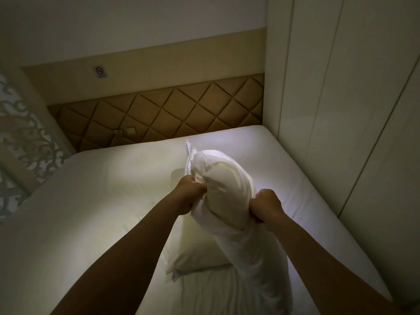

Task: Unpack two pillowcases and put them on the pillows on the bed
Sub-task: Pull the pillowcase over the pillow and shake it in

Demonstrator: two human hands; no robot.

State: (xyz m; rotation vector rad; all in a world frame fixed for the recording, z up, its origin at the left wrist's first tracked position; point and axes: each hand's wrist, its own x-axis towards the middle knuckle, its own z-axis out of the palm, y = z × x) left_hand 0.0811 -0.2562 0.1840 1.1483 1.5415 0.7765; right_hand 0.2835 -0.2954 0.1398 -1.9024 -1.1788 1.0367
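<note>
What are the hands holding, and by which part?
Both grip the pillowcase by its bunched edge: left hand on the left side, right hand on the right side, around the upright pillow.

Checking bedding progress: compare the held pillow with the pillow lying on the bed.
The held pillow stands upright, gripped by the left hand and right hand; the lying pillow rests flat on the bed. The held pillow is wrapped in wrinkled white fabric; the lying pillow looks smooth and cream. Both are pale and plump.
</note>
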